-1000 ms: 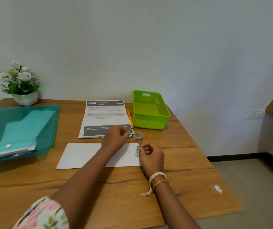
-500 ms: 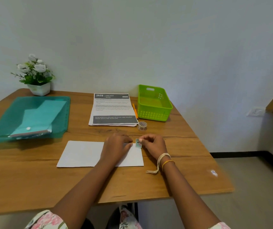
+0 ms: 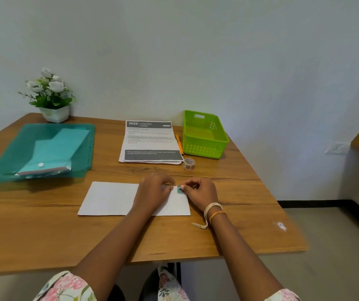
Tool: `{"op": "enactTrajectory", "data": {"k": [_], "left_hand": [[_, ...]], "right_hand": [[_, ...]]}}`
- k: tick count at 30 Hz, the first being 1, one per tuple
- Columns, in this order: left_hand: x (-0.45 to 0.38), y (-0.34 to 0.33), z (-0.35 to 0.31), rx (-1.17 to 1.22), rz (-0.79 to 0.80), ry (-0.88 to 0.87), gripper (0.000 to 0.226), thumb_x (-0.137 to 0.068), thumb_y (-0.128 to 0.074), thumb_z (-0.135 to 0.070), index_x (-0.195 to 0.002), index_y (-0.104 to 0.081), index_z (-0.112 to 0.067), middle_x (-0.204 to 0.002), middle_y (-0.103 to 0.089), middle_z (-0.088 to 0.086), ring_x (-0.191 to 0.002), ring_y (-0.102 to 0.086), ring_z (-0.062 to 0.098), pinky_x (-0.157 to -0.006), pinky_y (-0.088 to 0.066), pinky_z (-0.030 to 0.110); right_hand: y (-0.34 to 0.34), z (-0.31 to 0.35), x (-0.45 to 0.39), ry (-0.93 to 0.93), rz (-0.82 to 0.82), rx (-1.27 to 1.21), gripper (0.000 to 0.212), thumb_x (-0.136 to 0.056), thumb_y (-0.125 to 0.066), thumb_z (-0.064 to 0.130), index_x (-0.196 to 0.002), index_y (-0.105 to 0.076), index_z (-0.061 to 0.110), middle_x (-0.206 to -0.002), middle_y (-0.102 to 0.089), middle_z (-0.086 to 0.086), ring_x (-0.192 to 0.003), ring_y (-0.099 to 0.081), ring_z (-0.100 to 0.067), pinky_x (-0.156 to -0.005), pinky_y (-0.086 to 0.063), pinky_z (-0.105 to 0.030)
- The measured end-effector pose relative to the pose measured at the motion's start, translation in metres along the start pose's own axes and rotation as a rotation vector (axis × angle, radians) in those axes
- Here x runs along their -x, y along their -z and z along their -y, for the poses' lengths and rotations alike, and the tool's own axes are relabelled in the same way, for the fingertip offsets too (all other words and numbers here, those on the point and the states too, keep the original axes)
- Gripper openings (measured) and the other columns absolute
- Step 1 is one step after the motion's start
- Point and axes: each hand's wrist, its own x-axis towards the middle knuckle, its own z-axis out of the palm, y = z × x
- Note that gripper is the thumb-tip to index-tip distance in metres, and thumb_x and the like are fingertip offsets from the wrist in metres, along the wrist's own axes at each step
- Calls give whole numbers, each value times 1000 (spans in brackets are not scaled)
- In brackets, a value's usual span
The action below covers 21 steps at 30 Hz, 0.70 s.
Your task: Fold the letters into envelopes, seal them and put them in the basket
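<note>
A white envelope [image 3: 111, 198] lies flat on the wooden table [image 3: 43, 231] in front of me. A small teal sticker [image 3: 179, 190] sits at its upper right corner. My right hand [image 3: 200, 192] pinches that sticker with curled fingers. My left hand [image 3: 154, 192] rests on the envelope just left of it, fingertips pressing near the sticker. Printed letters [image 3: 151, 141] are stacked farther back. The green basket [image 3: 204, 133] stands at the back right and looks empty.
A small roll of patterned tape [image 3: 189, 164] and an orange pen [image 3: 179, 144] lie between the letters and the basket. A teal plastic folder [image 3: 41, 148] with paper covers the left side. A potted white flower [image 3: 50, 96] stands at the back left corner.
Both hands came down from near the tape roll onto the envelope's upper right corner. The sticker went from held above the paper to lying on the envelope. The camera view tilted down.
</note>
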Motion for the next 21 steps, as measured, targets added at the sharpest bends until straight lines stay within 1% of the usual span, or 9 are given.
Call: {"op": "enactTrajectory", "data": {"k": [4, 6, 9, 11, 13, 18, 21], "left_hand": [[1, 2, -3, 19, -15, -22, 15, -83, -65, -19, -90, -76, -27, -97, -72, -11, -92, -61, 7, -81, -52, 34], [2, 1, -3, 17, -16, -23, 16, -84, -64, -19, -90, -76, -27, -97, -72, -11, -92, -61, 7, -81, -52, 34], [1, 2, -3, 23, -19, -14, 16, -84, -64, -19, -91, -77, -26, -98, -72, -10, -93, -61, 7, -82, -52, 34], [1, 2, -3, 20, -18, -23, 17, -84, -64, -18, -91, -77, -26, -98, -73, -10, -92, -61, 7, -82, -52, 34], [1, 2, -3, 23, -18, -31, 16, -84, -64, -19, -90, -77, -26, -97, -73, -10, -91, -61, 6, -81, -52, 33], [1, 1, -2, 9, -21, -39, 12, -82, -66, -28, -87, -76, -29, -94, -72, -14, -89, -60, 4, -80, -52, 35], [2, 1, -1, -17, 5, -44, 15, -80, -67, -40, -89, -76, -33, -100, -71, -15, -96, -59, 4, -83, -51, 36]], "right_hand": [[-1, -1, 0, -1, -4, -3, 4, -78, -73, 25, -80, -76, 23, -75, -68, 11, -72, -59, -4, -59, -41, -15], [0, -1, -1, 5, -5, -52, 4, -79, -72, 22, -77, -75, 23, -74, -67, 11, -72, -58, -4, -60, -42, -16], [4, -2, 0, 18, 23, -135, 10, -80, -71, 16, -74, -73, 23, -73, -67, 13, -71, -57, -2, -63, -43, -18], [4, -3, 0, 26, 33, -129, 9, -79, -72, 16, -74, -73, 23, -75, -69, 10, -73, -59, -4, -64, -46, -20], [2, -3, 0, 27, 31, -89, 6, -79, -72, 18, -76, -74, 22, -75, -69, 9, -74, -60, -5, -62, -46, -20], [-2, -3, -1, 31, 12, 29, 2, -77, -73, 23, -76, -75, 23, -72, -68, 11, -67, -58, -2, -58, -42, -15], [-3, -3, -1, 41, 12, 55, 3, -76, -72, 23, -76, -75, 24, -69, -67, 13, -64, -57, -1, -57, -43, -17]]}}
